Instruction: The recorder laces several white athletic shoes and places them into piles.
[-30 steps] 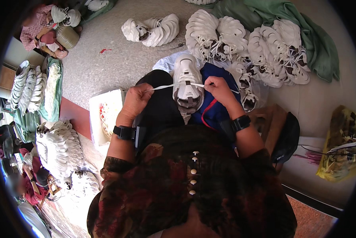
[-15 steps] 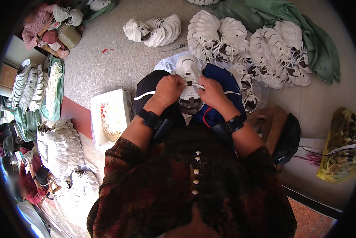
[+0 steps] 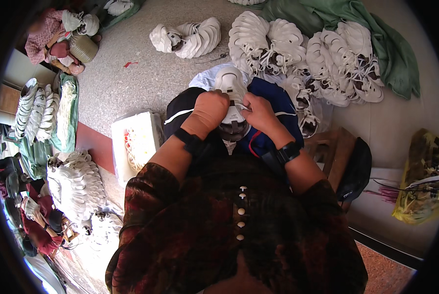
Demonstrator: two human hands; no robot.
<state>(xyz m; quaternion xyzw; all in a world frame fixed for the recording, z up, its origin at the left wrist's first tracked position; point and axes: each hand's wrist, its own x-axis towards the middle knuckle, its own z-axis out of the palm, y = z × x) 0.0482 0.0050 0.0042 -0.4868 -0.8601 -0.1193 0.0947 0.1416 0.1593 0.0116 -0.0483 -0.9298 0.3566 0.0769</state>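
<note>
A white shoe upper (image 3: 230, 80) lies on my lap, its toe pointing away from me and its dark heel opening close to my body. My left hand (image 3: 210, 111) is closed at the left eyelet edge, knuckles up, its fingertips hidden. From under it a white shoelace (image 3: 179, 115) trails out over my dark-clad left thigh. My right hand (image 3: 259, 113) pinches at the right eyelet edge, finger and thumb bent over the tongue. The lace's other end runs out to the right across the blue cloth (image 3: 273, 93).
A white box (image 3: 150, 142) of laces stands at my left. Stacked white shoe uppers (image 3: 251, 41) lie ahead on the right by a green cloth (image 3: 395, 63); more piles (image 3: 77, 181) lie left. Two people sit working at the far left. A wooden stool (image 3: 329, 147) is at my right.
The lace was stretched between both hands across the tongue. My left hand has turned knuckles-up and moved slightly forward; my right fingers have come in over the eyelets.
</note>
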